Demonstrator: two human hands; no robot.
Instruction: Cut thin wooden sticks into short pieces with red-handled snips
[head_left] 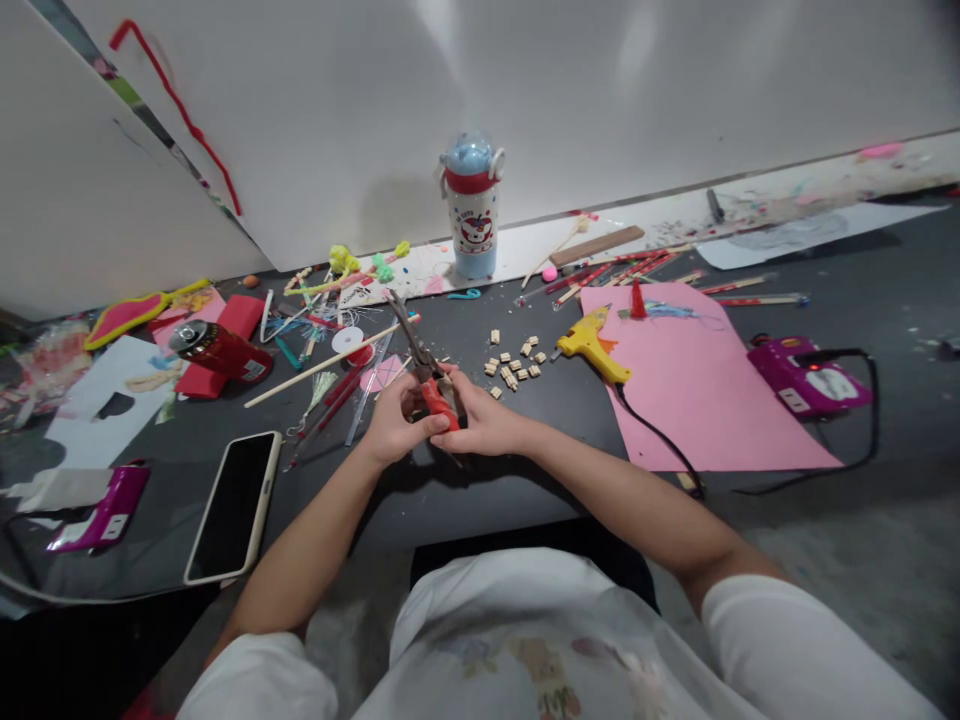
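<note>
My left hand (396, 418) and my right hand (486, 416) are close together over the front of the dark table, fingers curled round a pair of long-nose pliers (420, 345). The pliers have red handles, and their dark metal jaws point away from me, tilted to the left. Fingers hide part of the handles, and I cannot make out whether anything small is pinched there. Just beyond my right hand lie several short pale wooden pieces (511, 377). A long thin wooden stick (322, 368) lies to the left of the pliers.
A yellow glue gun (592, 345) rests partly on pink paper (705, 400), its cord trailing toward me. A bottle (475, 215) stands against the wall. Left are a phone (234, 508), a tipped red can (221, 350) and a purple power strip (112, 510); another purple power strip (802, 375) is right.
</note>
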